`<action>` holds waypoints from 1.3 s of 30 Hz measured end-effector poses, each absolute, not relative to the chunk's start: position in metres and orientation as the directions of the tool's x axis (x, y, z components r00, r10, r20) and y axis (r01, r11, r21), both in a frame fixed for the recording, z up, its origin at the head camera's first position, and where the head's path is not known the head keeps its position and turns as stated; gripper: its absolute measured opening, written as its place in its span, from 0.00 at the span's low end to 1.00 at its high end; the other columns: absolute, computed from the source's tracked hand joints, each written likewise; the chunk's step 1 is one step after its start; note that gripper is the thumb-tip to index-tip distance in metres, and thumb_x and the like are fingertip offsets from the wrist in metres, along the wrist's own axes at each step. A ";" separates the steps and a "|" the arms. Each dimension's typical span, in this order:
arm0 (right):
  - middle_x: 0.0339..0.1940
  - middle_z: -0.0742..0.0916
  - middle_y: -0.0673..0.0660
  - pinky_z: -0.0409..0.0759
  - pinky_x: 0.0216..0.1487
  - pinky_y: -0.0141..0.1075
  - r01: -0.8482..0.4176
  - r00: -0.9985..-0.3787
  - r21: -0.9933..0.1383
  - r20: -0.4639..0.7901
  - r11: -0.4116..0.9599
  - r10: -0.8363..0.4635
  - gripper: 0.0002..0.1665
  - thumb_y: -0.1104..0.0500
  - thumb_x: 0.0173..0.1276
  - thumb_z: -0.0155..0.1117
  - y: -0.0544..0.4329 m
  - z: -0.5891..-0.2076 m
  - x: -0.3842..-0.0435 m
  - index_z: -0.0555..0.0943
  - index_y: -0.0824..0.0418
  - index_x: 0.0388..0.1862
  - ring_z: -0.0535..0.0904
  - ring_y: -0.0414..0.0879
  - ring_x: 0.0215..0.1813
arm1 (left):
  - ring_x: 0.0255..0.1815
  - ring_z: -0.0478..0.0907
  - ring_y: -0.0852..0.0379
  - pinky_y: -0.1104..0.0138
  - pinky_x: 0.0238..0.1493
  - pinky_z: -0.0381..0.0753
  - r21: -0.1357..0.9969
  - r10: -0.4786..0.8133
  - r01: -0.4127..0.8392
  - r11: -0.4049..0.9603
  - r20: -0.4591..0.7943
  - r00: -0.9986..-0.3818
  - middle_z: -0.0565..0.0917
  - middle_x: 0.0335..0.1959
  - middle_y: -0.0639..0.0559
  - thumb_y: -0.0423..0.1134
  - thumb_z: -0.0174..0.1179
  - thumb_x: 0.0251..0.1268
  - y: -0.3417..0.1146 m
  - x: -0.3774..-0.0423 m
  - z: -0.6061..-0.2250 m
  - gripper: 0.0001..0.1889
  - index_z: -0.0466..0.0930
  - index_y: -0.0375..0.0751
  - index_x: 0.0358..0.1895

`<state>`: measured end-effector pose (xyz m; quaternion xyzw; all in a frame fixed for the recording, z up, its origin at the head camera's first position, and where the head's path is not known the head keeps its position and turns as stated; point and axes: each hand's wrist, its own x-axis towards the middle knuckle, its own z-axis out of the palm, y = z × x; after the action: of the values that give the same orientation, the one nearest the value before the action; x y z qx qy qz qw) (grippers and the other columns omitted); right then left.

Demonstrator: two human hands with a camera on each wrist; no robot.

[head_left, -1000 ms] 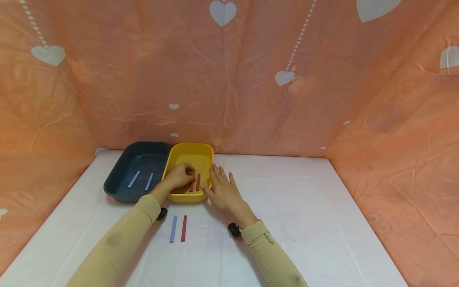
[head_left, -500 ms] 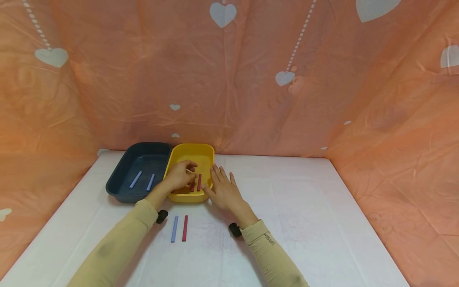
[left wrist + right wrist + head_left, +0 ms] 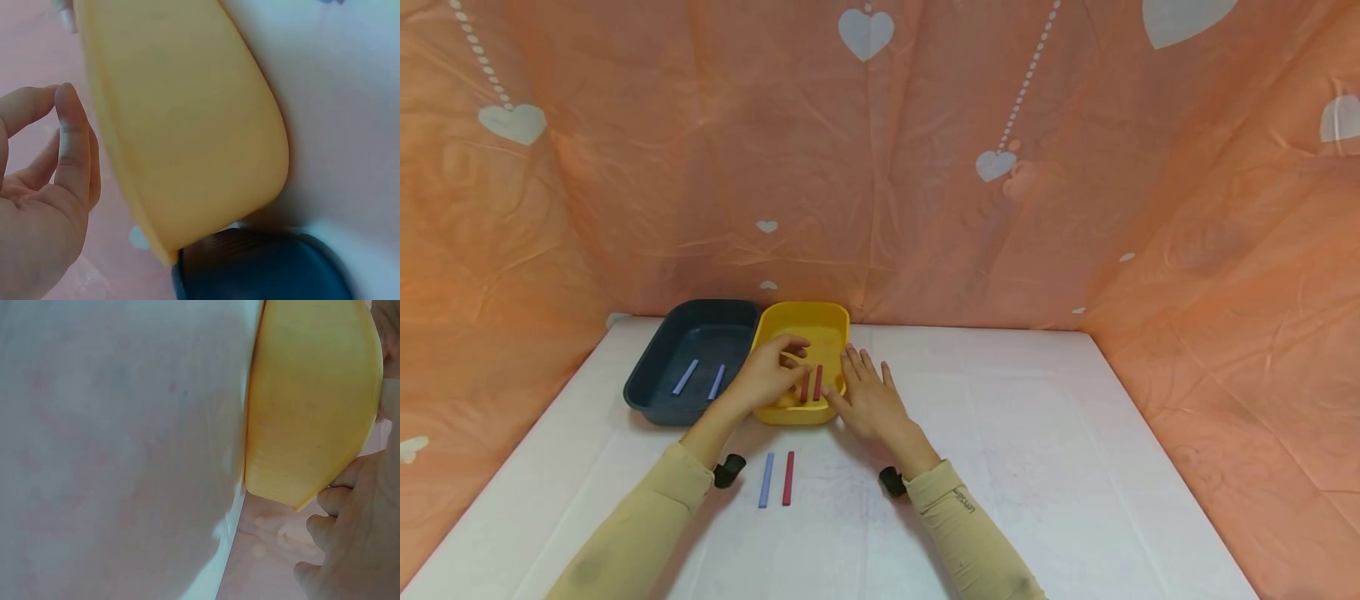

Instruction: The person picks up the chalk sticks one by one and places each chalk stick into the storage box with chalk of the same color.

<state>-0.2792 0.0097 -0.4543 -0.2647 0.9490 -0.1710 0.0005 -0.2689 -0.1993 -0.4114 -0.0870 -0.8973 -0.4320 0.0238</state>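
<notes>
My left hand [image 3: 767, 377] is over the left part of the yellow tray [image 3: 805, 415], its fingers loosely bent and nothing visible between them. Close to its fingertips, two red sticks [image 3: 817, 383] lie side by side in that tray. In the left wrist view the thumb and a finger of the left hand [image 3: 47, 206] come close together beside the tray wall [image 3: 187, 125]. Fingers straight and spread, my right hand [image 3: 874, 406] rests against the tray's right rim. The right wrist view has the right hand [image 3: 359, 528] at the yellow rim too.
A dark blue tray [image 3: 643, 367] touches the yellow one on its left and holds two lavender sticks [image 3: 685, 377]. On the white table, in front of the trays, lie a lavender stick [image 3: 766, 481] and a red stick [image 3: 788, 479]. Behind hangs an orange heart-patterned cloth [image 3: 925, 233].
My left hand has drawn back slightly to the left and its fingers have spread, uncovering more of the left red stick in the yellow tray. The right hand stays in place.
</notes>
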 end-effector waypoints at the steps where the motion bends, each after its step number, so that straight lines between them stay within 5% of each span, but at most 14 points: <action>1: 0.88 0.51 0.56 0.43 0.82 0.58 -0.502 -0.860 -0.323 0.090 0.802 -0.502 0.45 0.34 0.84 0.38 0.010 -0.454 -0.279 0.50 0.61 0.86 0.46 0.54 0.87 | 0.52 0.83 0.41 0.55 0.51 0.86 0.772 0.128 0.174 0.612 0.120 -0.984 0.81 0.59 0.35 0.34 0.64 0.73 -0.200 -0.266 -0.410 0.23 0.74 0.32 0.68; 13: 0.88 0.52 0.56 0.43 0.82 0.59 -0.504 -0.859 -0.324 0.098 0.801 -0.502 0.45 0.34 0.84 0.39 0.011 -0.456 -0.280 0.51 0.61 0.86 0.46 0.54 0.86 | 0.45 0.81 0.46 0.72 0.37 0.82 0.789 0.148 0.255 0.559 0.207 -0.967 0.81 0.57 0.32 0.30 0.66 0.70 -0.208 -0.235 -0.411 0.23 0.75 0.29 0.66; 29: 0.88 0.51 0.56 0.41 0.83 0.58 -0.505 -0.857 -0.339 0.089 0.794 -0.508 0.46 0.34 0.84 0.39 0.010 -0.455 -0.280 0.50 0.61 0.86 0.45 0.54 0.87 | 0.40 0.81 0.53 0.69 0.39 0.85 0.743 0.202 0.311 0.593 0.236 -0.950 0.82 0.54 0.35 0.27 0.68 0.66 -0.222 -0.196 -0.420 0.22 0.77 0.28 0.61; 39: 0.88 0.51 0.56 0.41 0.82 0.59 -0.508 -0.857 -0.330 0.095 0.796 -0.507 0.46 0.33 0.84 0.37 0.010 -0.456 -0.280 0.50 0.62 0.86 0.45 0.54 0.87 | 0.40 0.80 0.54 0.71 0.34 0.83 0.726 0.221 0.240 0.645 0.124 -0.967 0.81 0.50 0.40 0.28 0.69 0.65 -0.229 -0.176 -0.430 0.20 0.79 0.29 0.60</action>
<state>-0.2805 0.0105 -0.4557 -0.2678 0.9476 -0.1744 -0.0006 -0.1758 -0.2294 -0.4299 -0.1272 -0.9067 -0.4019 0.0119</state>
